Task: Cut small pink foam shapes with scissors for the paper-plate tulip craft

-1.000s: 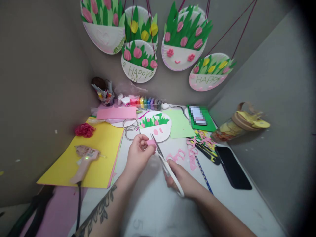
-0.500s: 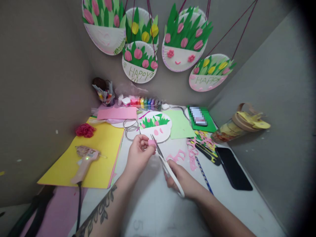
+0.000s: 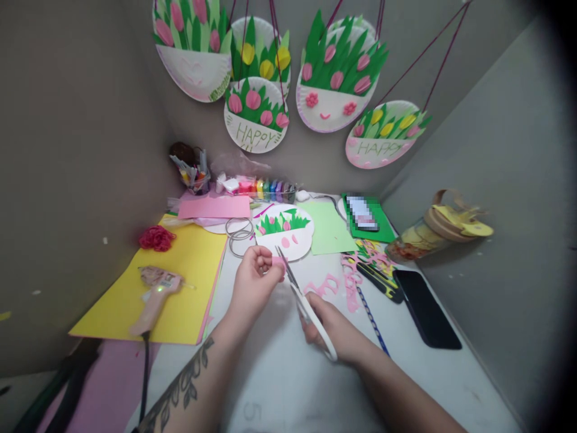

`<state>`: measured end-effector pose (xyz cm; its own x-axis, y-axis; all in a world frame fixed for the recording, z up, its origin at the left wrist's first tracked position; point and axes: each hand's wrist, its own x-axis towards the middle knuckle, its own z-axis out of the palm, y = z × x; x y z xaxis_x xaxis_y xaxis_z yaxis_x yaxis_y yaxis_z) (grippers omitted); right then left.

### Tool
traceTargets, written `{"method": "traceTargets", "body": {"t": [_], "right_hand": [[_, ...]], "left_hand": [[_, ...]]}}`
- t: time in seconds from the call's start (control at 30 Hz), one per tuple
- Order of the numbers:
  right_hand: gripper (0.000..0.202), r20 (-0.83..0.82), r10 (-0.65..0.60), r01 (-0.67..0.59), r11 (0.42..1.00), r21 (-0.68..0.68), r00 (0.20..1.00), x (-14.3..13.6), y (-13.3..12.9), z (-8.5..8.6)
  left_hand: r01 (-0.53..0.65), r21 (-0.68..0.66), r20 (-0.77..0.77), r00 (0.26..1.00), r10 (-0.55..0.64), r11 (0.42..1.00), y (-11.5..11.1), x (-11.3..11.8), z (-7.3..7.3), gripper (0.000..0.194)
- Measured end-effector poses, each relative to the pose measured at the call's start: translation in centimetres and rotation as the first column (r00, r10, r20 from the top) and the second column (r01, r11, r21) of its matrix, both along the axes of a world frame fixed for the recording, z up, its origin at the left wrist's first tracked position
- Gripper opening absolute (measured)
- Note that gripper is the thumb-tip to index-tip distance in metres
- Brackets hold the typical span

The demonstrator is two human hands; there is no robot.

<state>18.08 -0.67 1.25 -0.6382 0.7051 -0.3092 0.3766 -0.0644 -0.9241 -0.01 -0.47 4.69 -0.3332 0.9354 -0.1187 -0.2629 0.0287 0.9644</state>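
Between the thumb and fingers of my left hand (image 3: 258,275) is a small piece of pink paper (image 3: 278,262). My right hand (image 3: 325,325) grips white-handled scissors (image 3: 315,319), their blades pointing up and left against the pink paper's right edge. Just beyond both hands lies a white paper plate (image 3: 297,240) with green paper grass, small pink tulips and two loose-looking pink petals on its lower part. Pink paper scraps (image 3: 323,286) with cut-out curves rest right of the blades.
A glue gun (image 3: 155,297) with a lit green light lies on yellow paper (image 3: 112,307) at left. At right are a black phone (image 3: 426,310), a cutter knife (image 3: 381,281) and a tipped jar (image 3: 417,231). Decorated plates (image 3: 336,108) hang on the wall.
The hands, scissors and pink paper keep nearly the same position. The whole view shifts very slightly; the blades look a little closer together over the paper.
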Motion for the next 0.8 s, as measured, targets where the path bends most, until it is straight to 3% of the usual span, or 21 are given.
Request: {"method": "traceTargets", "body": {"t": [0.8], "right_hand": [[0.020,0.006,0.006,-0.006,1.000,-0.011,1.000,0.17,0.13,-0.09]], "left_hand": [[0.011,0.026,-0.020,1.000,-0.011,1.000,0.17,-0.41,-0.35,0.027]]}}
